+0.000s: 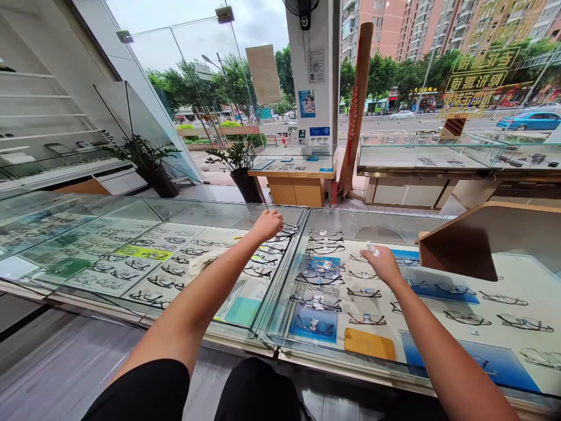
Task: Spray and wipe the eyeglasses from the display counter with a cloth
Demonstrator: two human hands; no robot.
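My right hand (385, 266) is wrapped round a small white bottle (372, 248) above the right glass display case (284, 318). The bottle's white top points up and to the left. Over the far edge of the left glass case (175, 211), my left hand (268, 225) has its fingers curled in. Whatever they may hold is hidden. A pale crumpled cloth (204, 263) lies on the left case, partly behind my left forearm. Under the glass, rows of eyeglasses (366, 292) show in both cases.
On the right case stands a brown wooden-framed piece (460, 242), perhaps a mirror. An orange-yellow rectangular item (369, 344) lies near its front edge. Past the cases are potted plants (245, 181), a small cabinet (293, 190), a wooden trunk (357, 105) and further display cases (425, 159).
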